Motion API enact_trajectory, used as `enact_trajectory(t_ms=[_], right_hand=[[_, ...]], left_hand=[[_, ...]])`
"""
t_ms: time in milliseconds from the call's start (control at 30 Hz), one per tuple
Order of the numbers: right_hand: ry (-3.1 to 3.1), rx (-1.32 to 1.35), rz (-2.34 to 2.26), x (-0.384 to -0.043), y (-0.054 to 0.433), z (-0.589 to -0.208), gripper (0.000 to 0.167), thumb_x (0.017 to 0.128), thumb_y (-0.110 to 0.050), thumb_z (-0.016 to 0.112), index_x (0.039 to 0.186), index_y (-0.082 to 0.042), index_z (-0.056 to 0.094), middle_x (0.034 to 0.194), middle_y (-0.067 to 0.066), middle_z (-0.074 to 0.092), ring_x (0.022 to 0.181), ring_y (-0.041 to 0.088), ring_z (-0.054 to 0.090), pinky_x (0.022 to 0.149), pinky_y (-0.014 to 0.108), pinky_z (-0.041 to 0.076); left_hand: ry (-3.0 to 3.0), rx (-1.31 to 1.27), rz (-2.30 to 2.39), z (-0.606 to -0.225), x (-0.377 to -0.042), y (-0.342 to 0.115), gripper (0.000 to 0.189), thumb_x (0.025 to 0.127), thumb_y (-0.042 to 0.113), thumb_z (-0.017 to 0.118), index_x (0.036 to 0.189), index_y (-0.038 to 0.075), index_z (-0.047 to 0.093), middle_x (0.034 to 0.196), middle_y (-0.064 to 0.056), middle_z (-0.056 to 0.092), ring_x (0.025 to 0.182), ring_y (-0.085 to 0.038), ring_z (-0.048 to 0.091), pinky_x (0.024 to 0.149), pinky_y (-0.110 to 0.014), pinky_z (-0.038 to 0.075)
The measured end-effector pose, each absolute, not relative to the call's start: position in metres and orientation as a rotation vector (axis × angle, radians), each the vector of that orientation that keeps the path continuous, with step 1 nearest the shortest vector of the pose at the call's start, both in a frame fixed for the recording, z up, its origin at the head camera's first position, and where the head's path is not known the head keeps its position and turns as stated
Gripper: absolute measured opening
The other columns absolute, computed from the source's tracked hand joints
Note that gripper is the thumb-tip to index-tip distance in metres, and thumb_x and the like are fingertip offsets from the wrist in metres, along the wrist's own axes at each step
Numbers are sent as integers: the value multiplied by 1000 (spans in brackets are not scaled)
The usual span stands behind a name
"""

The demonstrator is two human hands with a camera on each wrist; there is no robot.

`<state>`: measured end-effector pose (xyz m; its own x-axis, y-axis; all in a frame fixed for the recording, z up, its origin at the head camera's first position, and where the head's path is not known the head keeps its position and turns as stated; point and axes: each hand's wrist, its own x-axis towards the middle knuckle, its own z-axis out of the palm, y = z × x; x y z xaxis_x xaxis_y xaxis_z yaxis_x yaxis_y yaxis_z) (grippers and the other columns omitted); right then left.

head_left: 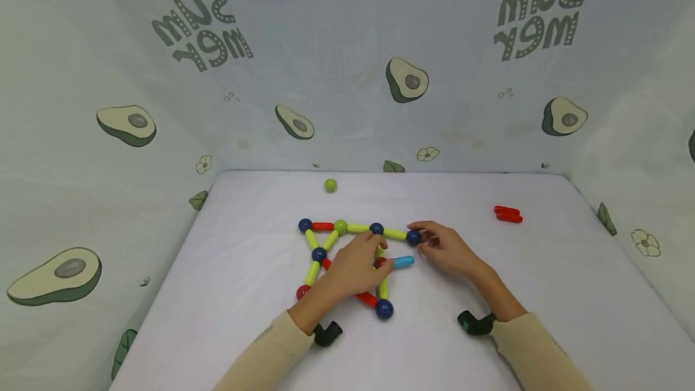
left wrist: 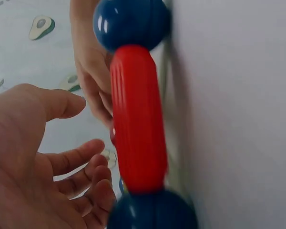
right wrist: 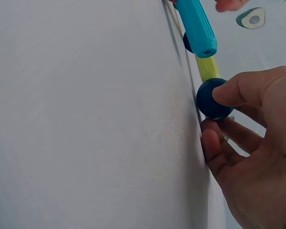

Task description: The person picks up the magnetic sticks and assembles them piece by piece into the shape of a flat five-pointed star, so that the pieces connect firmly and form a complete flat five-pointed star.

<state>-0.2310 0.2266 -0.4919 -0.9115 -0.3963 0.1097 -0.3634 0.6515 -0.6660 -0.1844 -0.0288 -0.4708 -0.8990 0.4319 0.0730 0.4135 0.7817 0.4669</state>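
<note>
A flat frame of plastic rods and balls lies on the table. My right hand [head_left: 449,250] pinches the dark blue ball [right wrist: 212,101] at its far right end, thumb on one side and fingers behind. A yellow-green rod [head_left: 394,234] joins that ball to another blue ball [head_left: 376,228]. Over the frame's middle is my left hand [head_left: 355,262], thumb and fingers apart, fingertips near that second ball and thumb beside a red ball [head_left: 380,262]. From the red ball a light blue rod [head_left: 403,262] sticks out rightward, its far end free. My left hand and forearm hide part of the frame.
A loose green ball [head_left: 330,185] lies near the table's back edge. Two red rods [head_left: 508,215] lie side by side at the back right. A black wrist device [head_left: 475,323] is strapped at each sleeve. Printed cloth hangs behind and at both sides.
</note>
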Motion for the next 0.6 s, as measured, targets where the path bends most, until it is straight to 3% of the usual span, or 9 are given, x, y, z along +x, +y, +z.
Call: enact_trajectory(t_ms=[167, 333, 600], right_hand=[[2791, -663, -1146, -230, 227, -495, 43, 95, -4, 68, 137, -10, 63, 109, 7, 67, 95, 20, 56, 82, 24, 50], [2770, -630, -1170, -229, 224, -496, 39, 96, -9, 68, 135, -10, 63, 107, 6, 66, 94, 19, 55, 81, 24, 49], [2776, -588, -1184, -226, 223, -496, 37, 96, -9, 68, 132, -10, 63, 107, 7, 65, 93, 19, 54, 79, 24, 49]], left_hand=[[2943, 722, 684, -471, -185, -5, 49, 95, 53, 69, 128, 17, 66, 117, 0, 58, 88, -8, 57, 74, -20, 53], [3026, 739, 477, -477, -184, 5, 36, 95, 46, 72, 118, 17, 72, 117, -1, 62, 100, -13, 58, 77, -24, 56], [3009, 682, 637, -480, -187, 6, 29, 97, 34, 72, 114, 10, 72, 114, -5, 61, 89, -10, 57, 76, -19, 55]])
